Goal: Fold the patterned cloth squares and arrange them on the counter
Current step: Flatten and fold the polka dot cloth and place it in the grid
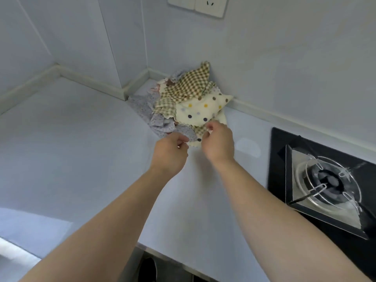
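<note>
A loose pile of patterned cloth squares lies in the back corner of the pale counter (85, 151). On top is a brown-checked cloth (189, 86), below it a cream polka-dot cloth (201, 110), and to the left a grey dotted cloth (146, 106). My left hand (169, 153) and my right hand (218, 142) are both at the pile's near edge. Each pinches the near edge of the cream polka-dot cloth with curled fingers. The lower cloths are mostly hidden under the pile.
A black gas stove (325, 184) with a metal burner ring sits to the right. Wall tiles and a raised backsplash strip (284, 117) close off the back. A wall socket (197, 5) hangs above. The counter's front edge (175, 249) runs below my arms.
</note>
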### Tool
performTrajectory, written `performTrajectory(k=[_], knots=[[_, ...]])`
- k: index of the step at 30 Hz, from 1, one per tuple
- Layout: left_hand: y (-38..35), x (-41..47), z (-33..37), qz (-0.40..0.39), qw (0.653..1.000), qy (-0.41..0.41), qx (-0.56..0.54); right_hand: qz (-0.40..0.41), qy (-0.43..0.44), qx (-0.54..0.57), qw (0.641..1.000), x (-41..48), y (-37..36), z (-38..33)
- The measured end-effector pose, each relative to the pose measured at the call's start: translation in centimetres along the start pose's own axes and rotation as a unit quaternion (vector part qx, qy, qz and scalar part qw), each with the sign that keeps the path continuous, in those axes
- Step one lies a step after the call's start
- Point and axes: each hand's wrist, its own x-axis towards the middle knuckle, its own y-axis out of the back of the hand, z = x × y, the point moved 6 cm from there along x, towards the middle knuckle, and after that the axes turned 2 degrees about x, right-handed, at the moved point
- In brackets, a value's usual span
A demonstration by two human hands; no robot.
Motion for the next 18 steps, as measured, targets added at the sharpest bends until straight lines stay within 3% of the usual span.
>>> performTrajectory(k=[5,9,14,18], knots=[[-3.4,4.4,-3.2,0.055,0.996,-0.068,0.026,-0.015,0.116,-0.130,0.985,6.2,-5.4,0.9],[-4.0,5.2,-5.0,0.084,0.992,-0.097,0.020,0.063,0.159,-0.190,0.967,6.9,-6.2,1.6],[-3.1,2.0,-4.4,0.079,0.988,-0.111,-0.072,0.114,0.157,0.001,0.981,3.1,-2.6,2.3],[-0.9,-4.1,-1.0,0.104,0.979,-0.169,-0.034,0.131,0.178,0.076,0.972,-3.0,3.5,0.6]])
